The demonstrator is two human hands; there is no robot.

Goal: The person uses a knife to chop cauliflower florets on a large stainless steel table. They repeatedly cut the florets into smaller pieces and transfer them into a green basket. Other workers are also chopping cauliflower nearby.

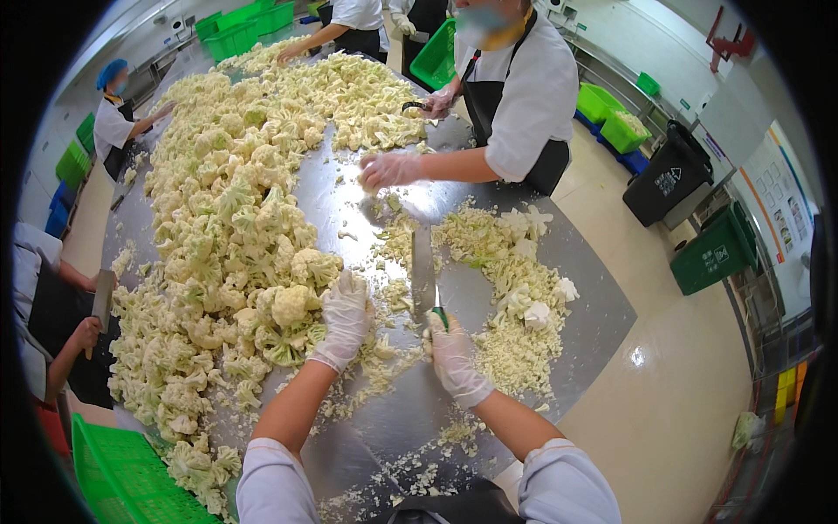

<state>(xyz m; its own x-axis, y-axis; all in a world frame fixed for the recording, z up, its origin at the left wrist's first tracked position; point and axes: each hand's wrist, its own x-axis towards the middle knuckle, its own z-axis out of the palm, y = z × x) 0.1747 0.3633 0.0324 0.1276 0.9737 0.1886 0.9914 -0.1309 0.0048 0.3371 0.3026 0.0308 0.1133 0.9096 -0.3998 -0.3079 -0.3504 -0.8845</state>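
My left hand [346,320], in a clear glove, reaches to the right edge of a big heap of cauliflower florets [229,210]. Its fingers stretch forward beside a larger floret [293,306], and I see nothing held in them. In my gloved right hand [456,360] is a knife [423,266] with a broad blade and a green handle, its blade pointing away from me over the steel table. Fine cauliflower crumbs and trimmings [515,306] lie to the right of the knife, with more scraps between my hands.
Across the steel table [594,323], a co-worker's gloved hand [391,171] reaches over the metal. Another person at left holds a cleaver [103,301]. More people stand farther back. A green crate [131,476] is at lower left; black [668,175] and green bins [716,249] stand right.
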